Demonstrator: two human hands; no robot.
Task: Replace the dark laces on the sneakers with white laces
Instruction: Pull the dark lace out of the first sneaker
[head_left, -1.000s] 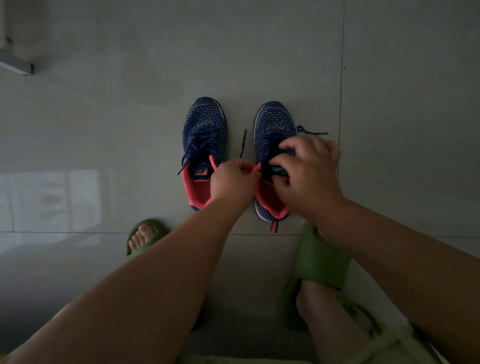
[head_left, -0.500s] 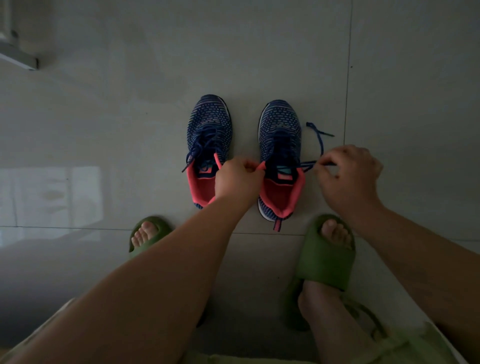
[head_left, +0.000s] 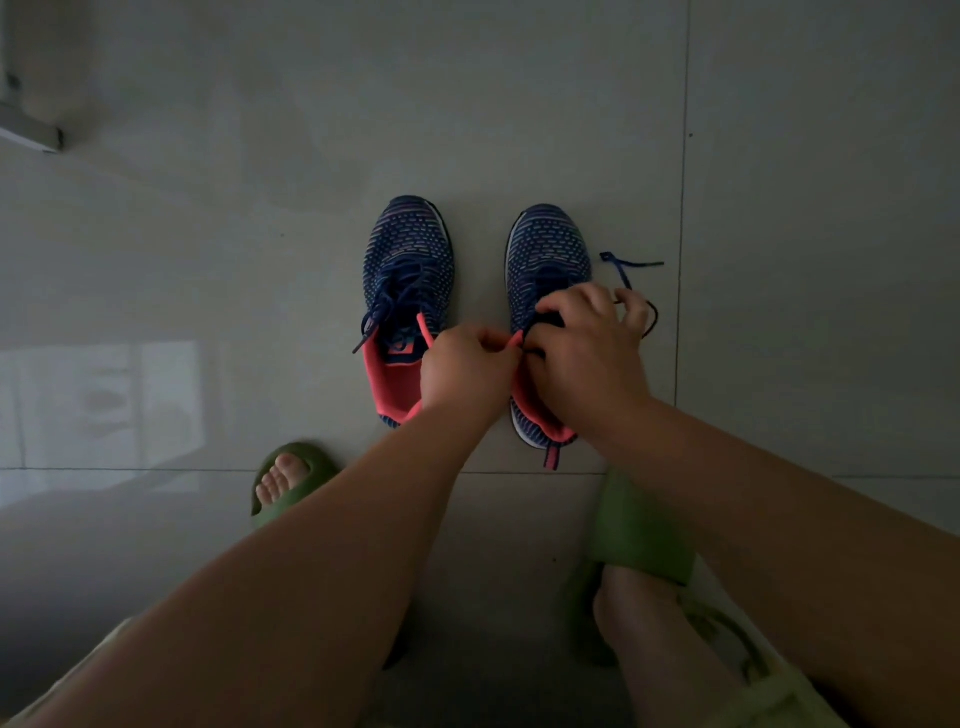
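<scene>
Two dark blue knit sneakers with coral lining stand side by side on the floor, toes pointing away. The left sneaker (head_left: 408, 275) keeps its dark laces tied in a loose bow. My left hand (head_left: 467, 366) pinches the coral collar edge of the right sneaker (head_left: 548, 244). My right hand (head_left: 587, 353) lies over that sneaker's throat, fingers curled round its dark lace (head_left: 631, 270), whose loose end trails on the floor to the right. No white laces are in view.
Grey floor tiles (head_left: 519, 104) surround the sneakers. My feet in green slides sit near, one at the left (head_left: 283, 480) and one at the right (head_left: 641, 535). A pale ledge or frame (head_left: 31, 132) juts in at the upper left.
My right hand went out to the right with the lace pulled from the sneaker, then came back over the sneaker's throat. My left hand stayed on the collar.
</scene>
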